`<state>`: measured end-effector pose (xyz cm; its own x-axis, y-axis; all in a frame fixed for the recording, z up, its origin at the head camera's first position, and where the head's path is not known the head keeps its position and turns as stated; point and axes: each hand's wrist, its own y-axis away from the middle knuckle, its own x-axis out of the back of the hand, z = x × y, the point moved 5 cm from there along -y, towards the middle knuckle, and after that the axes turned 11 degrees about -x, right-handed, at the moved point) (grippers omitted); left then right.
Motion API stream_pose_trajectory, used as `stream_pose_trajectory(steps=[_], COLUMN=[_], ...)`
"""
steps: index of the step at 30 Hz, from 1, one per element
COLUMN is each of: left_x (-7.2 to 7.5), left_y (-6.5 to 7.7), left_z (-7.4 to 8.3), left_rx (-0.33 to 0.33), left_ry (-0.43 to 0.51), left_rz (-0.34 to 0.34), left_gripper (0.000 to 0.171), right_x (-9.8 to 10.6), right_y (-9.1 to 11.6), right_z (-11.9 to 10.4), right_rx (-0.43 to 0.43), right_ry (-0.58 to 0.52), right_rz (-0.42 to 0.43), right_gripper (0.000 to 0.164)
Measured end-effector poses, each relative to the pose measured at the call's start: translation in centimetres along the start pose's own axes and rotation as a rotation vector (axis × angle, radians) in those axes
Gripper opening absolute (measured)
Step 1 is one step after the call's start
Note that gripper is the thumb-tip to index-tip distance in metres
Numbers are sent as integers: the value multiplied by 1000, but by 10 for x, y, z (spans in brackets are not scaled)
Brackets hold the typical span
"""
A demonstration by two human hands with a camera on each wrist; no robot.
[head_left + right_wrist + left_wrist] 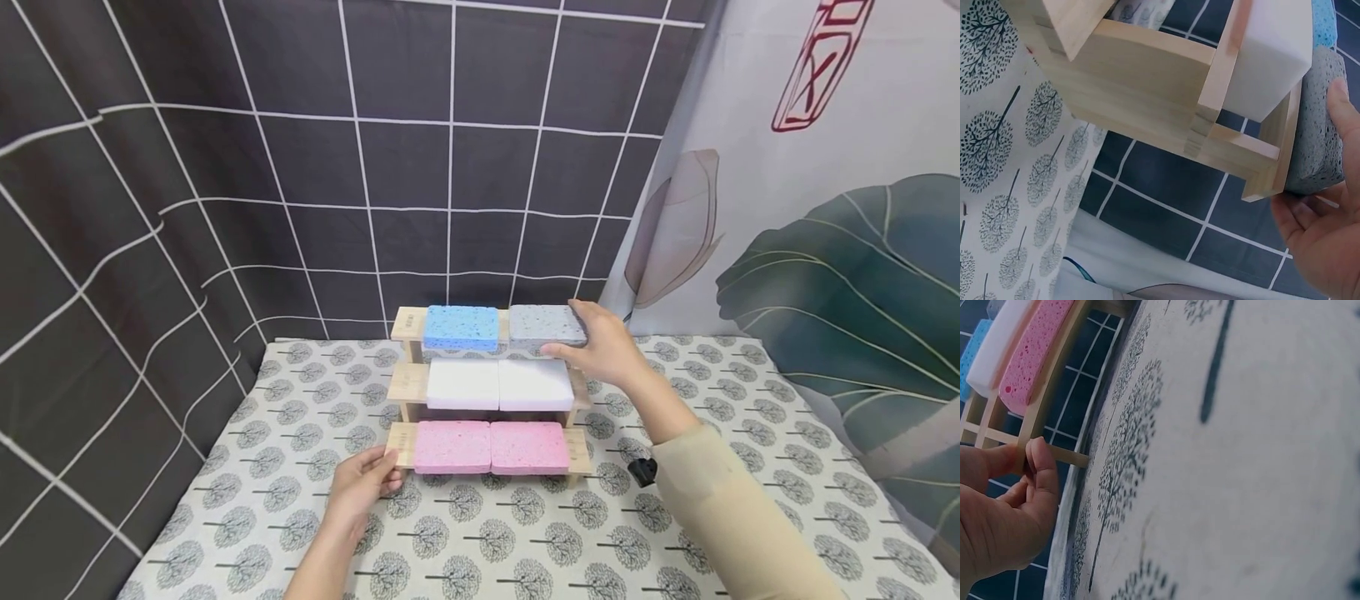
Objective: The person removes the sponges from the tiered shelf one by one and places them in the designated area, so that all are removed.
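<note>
- the right hand point(603, 343) grasps the gray sponge point(542, 325) at its right end, thumb in front and fingers behind, a hold that seems to give control over how it sits.
- the gray sponge is at the right of the top shelf point(411, 323) of a stepped wooden rack point(408, 379), a narrow gap from the blue sponge point(461, 327); whether the shelf bears its full weight is hard to tell.
- the left hand point(363, 483) pinches the left end of the lowest shelf point(405, 438), probably to keep the rack from sliding on the tablecloth point(300, 467).
- two white sponges point(462, 383) fill the middle tier and two pink sponges point(452, 447) the lowest, each pair touching, apparently grouped by colour.
</note>
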<state>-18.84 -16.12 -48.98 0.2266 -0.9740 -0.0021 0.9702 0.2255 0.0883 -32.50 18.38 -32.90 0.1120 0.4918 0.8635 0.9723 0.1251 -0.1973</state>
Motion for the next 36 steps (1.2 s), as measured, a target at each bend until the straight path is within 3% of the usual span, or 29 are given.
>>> stream_pose_trajectory(steps=[13,36], left_x=[-2,1], left_y=[0,-1], left_z=[1,0], left_rx=[-2,-7], left_ry=[18,-13], left_rz=[-8,-31], left_gripper=[46,47], right_x=[6,20], right_y=[8,20], right_z=[10,39], right_rx=[50,8], right_ry=[-28,-58], right_rz=[56,50], right_gripper=[96,97])
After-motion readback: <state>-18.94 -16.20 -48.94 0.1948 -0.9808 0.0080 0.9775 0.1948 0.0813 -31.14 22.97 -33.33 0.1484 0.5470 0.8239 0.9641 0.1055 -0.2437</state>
